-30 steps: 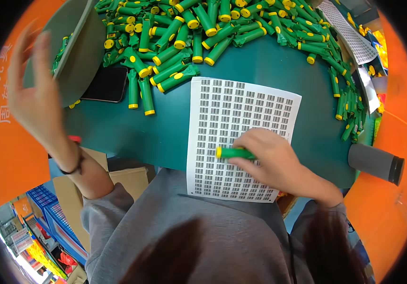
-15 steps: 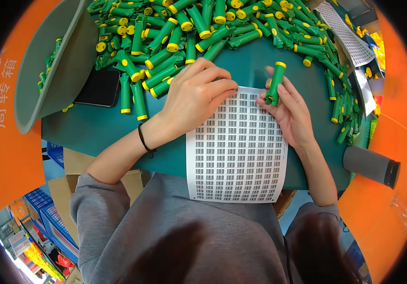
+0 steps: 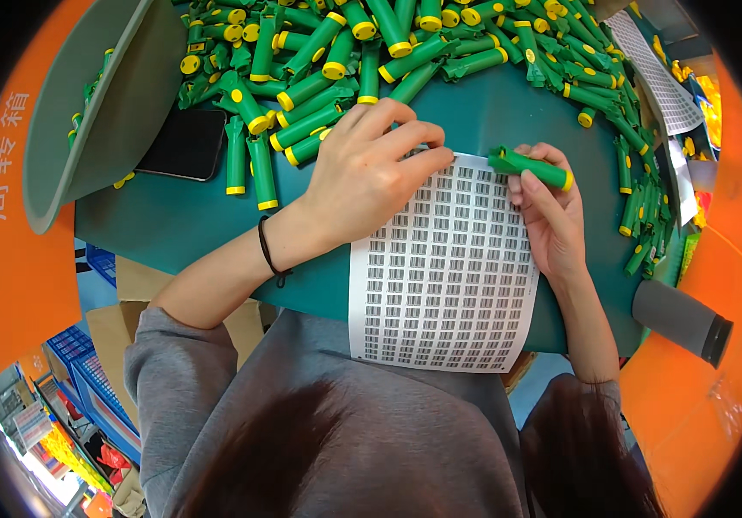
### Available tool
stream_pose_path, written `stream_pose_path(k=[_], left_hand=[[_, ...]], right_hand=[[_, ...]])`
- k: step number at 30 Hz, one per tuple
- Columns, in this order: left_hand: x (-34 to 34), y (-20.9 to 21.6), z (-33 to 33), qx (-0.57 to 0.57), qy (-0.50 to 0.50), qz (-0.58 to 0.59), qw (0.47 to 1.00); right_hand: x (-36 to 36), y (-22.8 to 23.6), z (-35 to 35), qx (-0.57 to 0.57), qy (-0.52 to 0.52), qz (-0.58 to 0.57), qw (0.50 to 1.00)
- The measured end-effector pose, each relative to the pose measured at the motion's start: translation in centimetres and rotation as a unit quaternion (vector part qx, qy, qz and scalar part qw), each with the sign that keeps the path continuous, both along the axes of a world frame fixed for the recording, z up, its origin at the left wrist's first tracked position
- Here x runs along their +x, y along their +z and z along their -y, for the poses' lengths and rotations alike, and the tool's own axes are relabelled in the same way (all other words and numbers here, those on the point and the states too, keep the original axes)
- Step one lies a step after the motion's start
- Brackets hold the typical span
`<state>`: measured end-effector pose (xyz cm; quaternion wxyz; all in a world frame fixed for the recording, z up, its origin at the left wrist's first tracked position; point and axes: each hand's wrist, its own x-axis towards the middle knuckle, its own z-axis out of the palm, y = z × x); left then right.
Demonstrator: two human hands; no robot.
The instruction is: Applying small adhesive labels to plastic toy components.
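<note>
A white sheet of small barcode labels (image 3: 444, 276) slopes from the green tabletop down toward my lap. At its top edge my left hand (image 3: 380, 168) is closed, thumb and forefinger pinched together; whether a loose label is between them is too small to tell. In my right hand (image 3: 552, 207), beside the sheet's upper right corner, a green plastic tube with a yellow end (image 3: 531, 167) lies between thumb and fingers. Its yellow end points right, and its jagged green end points left toward the sheet.
Many similar green tubes (image 3: 319, 86) are heaped across the far side of the table (image 3: 172, 224). A dark phone (image 3: 185, 145) lies at left beside a tilted grey-green basin (image 3: 99, 129). At right stand a grey cylinder with a black end (image 3: 680, 321) and more label sheets (image 3: 651, 73).
The tube in my right hand has turned from nearly upright to lying sideways, yellow end now to the right. My left hand keeps its pinch at the sheet's top edge.
</note>
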<state>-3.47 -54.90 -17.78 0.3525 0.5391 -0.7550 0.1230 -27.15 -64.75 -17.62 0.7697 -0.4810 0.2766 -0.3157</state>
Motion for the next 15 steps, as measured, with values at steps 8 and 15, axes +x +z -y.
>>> stream_pose_path(k=[8,15], left_hand=[[-0.4,0.3,0.3,0.023,-0.028,-0.079,0.996],[-0.8,4.8,0.2,0.239,-0.071,-0.449,0.858]], right_hand=[[0.3,0.6,-0.5,-0.016,-0.017,-0.009,1.0],[0.6,0.7,-1.4,-0.066,-0.024,0.025,0.997]])
